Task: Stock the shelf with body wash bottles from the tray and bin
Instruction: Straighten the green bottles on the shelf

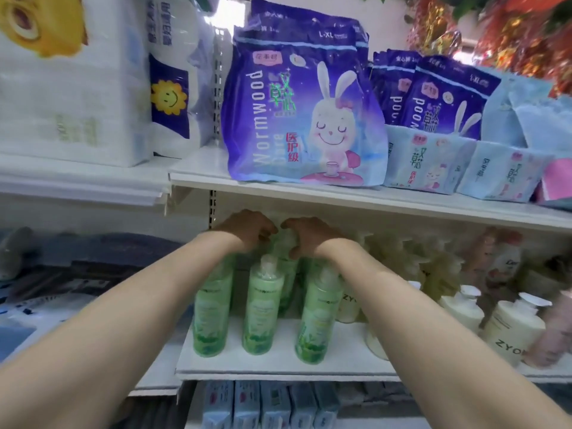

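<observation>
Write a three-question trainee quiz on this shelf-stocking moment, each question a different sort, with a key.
1. True or false: both hands, left hand and right hand, reach a green bottle at the back of the middle shelf.
2. Multiple choice: the three front green bottles stand A) upright B) on their sides C) stacked.
3. Fill in: the cream bottles to the right read ____.

Key: 1 true; 2 A; 3 ZYO, as far as the visible letters show.
</observation>
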Motion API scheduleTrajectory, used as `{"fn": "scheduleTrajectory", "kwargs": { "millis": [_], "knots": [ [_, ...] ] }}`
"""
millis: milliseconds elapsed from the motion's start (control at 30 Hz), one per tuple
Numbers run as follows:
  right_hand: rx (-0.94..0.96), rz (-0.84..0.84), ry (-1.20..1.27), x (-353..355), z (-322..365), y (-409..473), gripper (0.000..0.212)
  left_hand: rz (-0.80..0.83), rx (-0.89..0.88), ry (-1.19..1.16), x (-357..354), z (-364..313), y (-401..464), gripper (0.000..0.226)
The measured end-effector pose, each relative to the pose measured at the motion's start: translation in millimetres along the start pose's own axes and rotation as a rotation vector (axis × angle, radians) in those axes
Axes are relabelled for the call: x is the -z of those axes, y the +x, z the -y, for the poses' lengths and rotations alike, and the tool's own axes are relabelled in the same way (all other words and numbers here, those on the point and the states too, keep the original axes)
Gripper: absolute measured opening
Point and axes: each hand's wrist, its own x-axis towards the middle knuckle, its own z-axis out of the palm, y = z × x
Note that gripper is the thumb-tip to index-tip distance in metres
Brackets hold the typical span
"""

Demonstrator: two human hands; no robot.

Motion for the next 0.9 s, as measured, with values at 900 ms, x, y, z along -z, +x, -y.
{"fn": "scheduleTrajectory", "kwargs": {
  "millis": [900],
  "knots": [
    [0.132,0.026,0.127,-9.0,15.6,28.7,0.063,0.021,-0.018,0.106,4.3,19.5,-3.7,0.012]
  ]
}}
